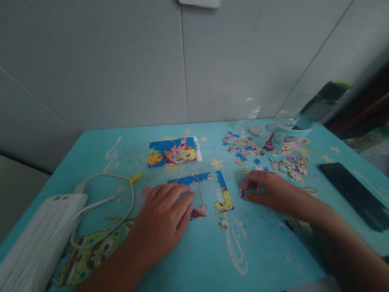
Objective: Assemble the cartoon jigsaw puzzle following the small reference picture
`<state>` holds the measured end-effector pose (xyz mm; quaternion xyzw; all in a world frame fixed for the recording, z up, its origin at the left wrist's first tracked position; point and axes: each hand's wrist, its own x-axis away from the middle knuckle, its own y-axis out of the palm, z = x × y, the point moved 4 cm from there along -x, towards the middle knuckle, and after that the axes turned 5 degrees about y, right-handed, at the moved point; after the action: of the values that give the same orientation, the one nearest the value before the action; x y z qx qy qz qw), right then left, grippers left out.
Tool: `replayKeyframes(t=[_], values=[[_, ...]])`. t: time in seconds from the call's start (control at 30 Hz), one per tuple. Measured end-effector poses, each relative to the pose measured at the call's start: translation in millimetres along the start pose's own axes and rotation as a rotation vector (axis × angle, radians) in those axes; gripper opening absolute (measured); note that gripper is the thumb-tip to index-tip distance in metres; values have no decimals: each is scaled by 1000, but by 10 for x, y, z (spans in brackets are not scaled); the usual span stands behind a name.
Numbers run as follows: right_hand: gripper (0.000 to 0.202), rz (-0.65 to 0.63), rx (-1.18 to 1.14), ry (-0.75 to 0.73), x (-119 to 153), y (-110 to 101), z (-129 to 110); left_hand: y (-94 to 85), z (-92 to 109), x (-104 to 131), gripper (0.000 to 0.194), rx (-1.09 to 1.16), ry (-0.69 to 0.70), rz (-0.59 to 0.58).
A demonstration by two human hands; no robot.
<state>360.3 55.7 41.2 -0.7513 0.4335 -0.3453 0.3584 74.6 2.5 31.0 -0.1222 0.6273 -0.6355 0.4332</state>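
Note:
My left hand point(168, 210) lies palm down over the left part of a partly joined blue puzzle frame point(194, 179), fingers stretched out. Between thumb and forefinger, my right hand point(265, 186) pinches a small puzzle piece point(241, 193) just above the table. A separate joined strip with yellow figures point(224, 198) lies between the hands. One loose piece point(223, 223) sits below that strip. Behind the frame is the reference picture card point(174, 151). Many loose pieces point(241, 146) are spread beyond my right hand, with more pieces point(292, 164) heaped to their right.
A white power strip point(35, 248) with a looping white cable point(133, 202) is at the left. At the right lies a long dark object point(359, 194). A folded colourful card point(285, 141), a round lid point(256, 130) and a clear container point(287, 118) stand near the wall.

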Motion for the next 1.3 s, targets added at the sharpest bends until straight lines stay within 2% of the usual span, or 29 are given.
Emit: replayKeyframes(t=[0.23, 0.8, 1.03, 1.3], values=[[15, -48, -41, 39, 4, 3, -2, -23, 16, 0, 22, -1, 2, 9], [26, -34, -82, -38, 33, 14, -8, -8, 33, -6, 23, 18, 21, 17], [13, -54, -61, -82, 9, 2, -28, -19, 50, -7, 21, 16, 34, 35], [14, -24, -80, -41, -27, -25, 61, -14, 59, 5, 22, 36, 43, 44]])
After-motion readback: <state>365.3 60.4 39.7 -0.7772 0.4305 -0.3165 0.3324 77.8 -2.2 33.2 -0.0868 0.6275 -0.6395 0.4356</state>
